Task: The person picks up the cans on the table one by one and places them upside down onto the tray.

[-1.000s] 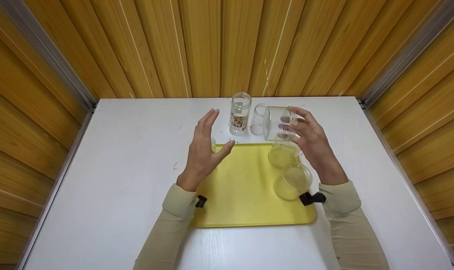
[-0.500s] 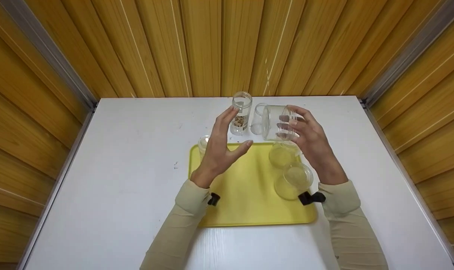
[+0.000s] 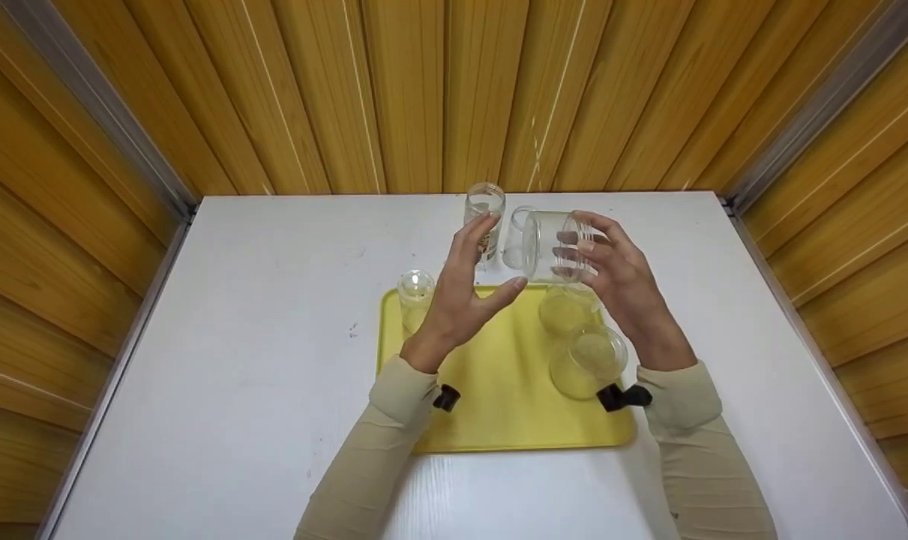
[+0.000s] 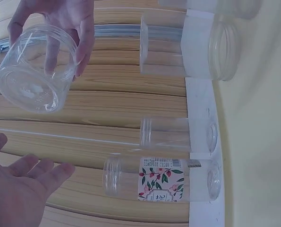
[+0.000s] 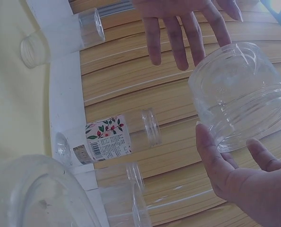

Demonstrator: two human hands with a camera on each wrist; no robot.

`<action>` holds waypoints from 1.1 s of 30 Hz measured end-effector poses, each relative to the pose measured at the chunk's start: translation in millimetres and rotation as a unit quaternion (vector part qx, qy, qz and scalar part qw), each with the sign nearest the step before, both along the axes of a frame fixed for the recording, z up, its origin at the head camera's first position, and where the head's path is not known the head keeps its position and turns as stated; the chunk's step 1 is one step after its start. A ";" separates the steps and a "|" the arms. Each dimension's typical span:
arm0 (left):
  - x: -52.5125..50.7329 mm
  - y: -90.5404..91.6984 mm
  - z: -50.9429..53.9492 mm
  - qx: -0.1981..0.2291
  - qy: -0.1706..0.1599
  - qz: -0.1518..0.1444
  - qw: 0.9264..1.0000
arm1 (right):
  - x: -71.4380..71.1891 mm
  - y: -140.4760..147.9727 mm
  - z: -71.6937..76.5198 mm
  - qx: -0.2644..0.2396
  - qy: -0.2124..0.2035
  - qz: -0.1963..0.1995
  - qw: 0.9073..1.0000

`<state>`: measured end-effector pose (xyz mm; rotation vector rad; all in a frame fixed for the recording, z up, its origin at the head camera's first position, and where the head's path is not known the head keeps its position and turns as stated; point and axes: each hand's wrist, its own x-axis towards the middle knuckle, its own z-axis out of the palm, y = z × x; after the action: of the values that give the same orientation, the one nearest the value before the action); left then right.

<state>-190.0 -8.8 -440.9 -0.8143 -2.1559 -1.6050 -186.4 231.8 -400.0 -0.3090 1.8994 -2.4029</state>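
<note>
Three panelled walls [image 3: 409, 97], one white table [image 3: 259, 337], one yellow tray [image 3: 498, 420]! Three clear jars [image 3: 588, 361] on it, two jars [image 3: 485, 199] behind; near its far edge the right hand [image 3: 627, 281] grips a sixth jar [image 3: 547, 244], sideways. Left wrist view: left hand [image 4: 20, 194], fingers loosely extended. Right wrist view: one flowered label [image 5: 108, 138].

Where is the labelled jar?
In the head view, the labelled jar stands beyond the yellow tray, left of a smaller jar, partly behind the left hand.
</note>
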 end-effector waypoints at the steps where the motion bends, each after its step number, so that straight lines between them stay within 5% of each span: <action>1: 0.4 2.2 1.1 0.005 -0.010 -0.004 1.000 | 0.0 -0.4 -0.2 -0.002 -0.001 0.001 1.000; 12: 1.2 22.6 16.3 0.049 -0.050 -0.036 0.997 | 1.2 -2.4 -1.4 -0.004 0.004 0.010 1.000; 33: -1.7 30.7 19.0 0.078 -0.087 -0.047 0.992 | 3.4 -3.7 -2.6 -0.004 0.002 0.019 1.000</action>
<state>-191.7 21.9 -421.8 -0.7636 -2.0991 -1.9307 -183.0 228.1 -402.6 -0.3479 1.8685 -2.3883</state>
